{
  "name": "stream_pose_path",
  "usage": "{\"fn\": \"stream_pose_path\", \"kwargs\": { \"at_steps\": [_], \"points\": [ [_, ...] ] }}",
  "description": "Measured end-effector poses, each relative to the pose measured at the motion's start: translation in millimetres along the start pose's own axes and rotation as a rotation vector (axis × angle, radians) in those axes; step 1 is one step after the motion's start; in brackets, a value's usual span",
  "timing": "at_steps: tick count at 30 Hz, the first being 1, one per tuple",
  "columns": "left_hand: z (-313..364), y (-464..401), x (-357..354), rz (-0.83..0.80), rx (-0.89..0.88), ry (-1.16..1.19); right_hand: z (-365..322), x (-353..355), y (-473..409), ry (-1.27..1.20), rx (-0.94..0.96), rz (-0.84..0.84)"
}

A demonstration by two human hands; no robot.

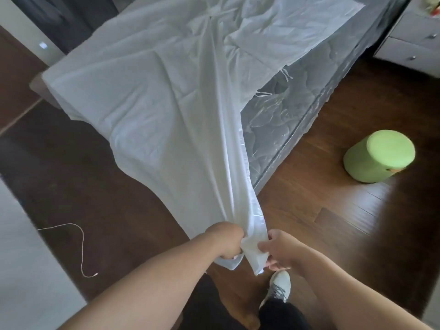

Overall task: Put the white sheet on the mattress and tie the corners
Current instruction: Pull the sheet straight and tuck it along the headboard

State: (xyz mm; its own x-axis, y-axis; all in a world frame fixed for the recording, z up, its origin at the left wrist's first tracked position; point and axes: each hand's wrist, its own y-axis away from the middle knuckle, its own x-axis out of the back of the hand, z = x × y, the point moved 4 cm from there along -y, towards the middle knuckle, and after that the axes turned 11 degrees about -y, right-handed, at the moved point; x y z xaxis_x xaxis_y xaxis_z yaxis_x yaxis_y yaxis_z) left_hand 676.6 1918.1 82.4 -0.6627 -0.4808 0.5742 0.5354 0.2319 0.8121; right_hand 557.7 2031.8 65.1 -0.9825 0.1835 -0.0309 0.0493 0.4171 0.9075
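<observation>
Both fists clamp one bunched corner of the thin white cotton sheet [152,98]: left hand [226,239] and right hand [278,248] side by side, arms outstretched, beyond the plastic-wrapped quilted mattress [281,120] it half drapes.

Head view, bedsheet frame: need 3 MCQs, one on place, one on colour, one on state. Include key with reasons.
1. Where does the round padded stool stand?
A. on the mattress
B. on the dark wooden floor, right of the bed
C. under the sheet

2. What colour is that stool?
A. lime green
B. red
C. navy blue

3. What state is the thin white bed sheet in?
A. folded in a neat stack
B. lying wholly on the floor
C. spread over part of the plastic-wrapped quilted mattress, one corner pulled off the bed by both hands

Key: 1 B, it sits on floorboards apart from the bed. 2 A, its top and side are lime green. 3 C, the left hand and right hand grip a bunched corner while the mattress's right side shows bare.
</observation>
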Motion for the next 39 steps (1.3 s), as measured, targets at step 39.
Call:
{"fn": "stream_pose_path", "kwargs": {
  "at_steps": [39],
  "points": [
    [-2,-113,158,0.228,0.494,0.545,-237,242,-69,0.393,0.223,0.051]
  ]
}}
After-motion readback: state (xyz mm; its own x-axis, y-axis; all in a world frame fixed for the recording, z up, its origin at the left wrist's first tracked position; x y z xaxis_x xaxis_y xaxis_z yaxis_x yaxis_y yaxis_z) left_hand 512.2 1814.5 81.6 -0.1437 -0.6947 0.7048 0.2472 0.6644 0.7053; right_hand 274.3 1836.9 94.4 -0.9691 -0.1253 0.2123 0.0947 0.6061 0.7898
